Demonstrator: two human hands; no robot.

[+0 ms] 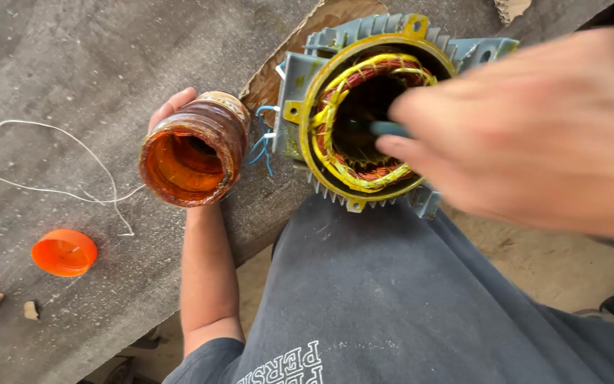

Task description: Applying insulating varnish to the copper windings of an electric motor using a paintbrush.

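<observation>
Left hand point(172, 107) gripping open orange-stained jar point(192, 149), fingers wrapping round its far side, mouth tilting toward camera, at near edge of grey slab point(72, 71). Right hand point(527, 128) (blurred) pinching teal-handled tool point(391, 129), fingers closing together on it, tip reaching into bore of motor stator point(364, 107) with yellow-laced copper windings, stator sitting on cardboard point(321, 28) beside jar. Orange lid point(65, 252) lying near slab's left edge, white string point(44, 186) beside it
</observation>
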